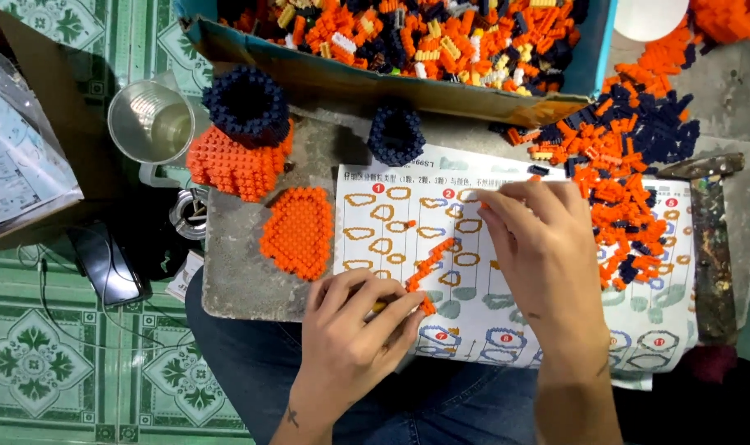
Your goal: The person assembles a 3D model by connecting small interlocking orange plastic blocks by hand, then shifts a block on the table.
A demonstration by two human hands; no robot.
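Two hands over instruction sheet (507, 247) at surface's near edge | left hand (354, 330) pinched shut on curved orange brick strip (428, 268) | right hand (540, 239) fingers spread flat, holding nothing, beside loose brick pile (630, 165)

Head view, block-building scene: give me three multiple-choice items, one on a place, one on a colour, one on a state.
1. Where does the flat orange piece lie?
A. left of the instruction sheet
B. inside the cardboard box
C. on the floor tiles

2. What colour is the curved strip of blocks held by the left hand?
A. dark blue
B. orange
C. white

3. What is the right hand doing?
A. gripping the plastic cup
B. resting in the lap
C. resting on the sheet, fingertips near its top edge

Answers: 1 A, it sits on the board beside the sheet; 2 B, the strip is orange; 3 C, its fingers lie on the paper.
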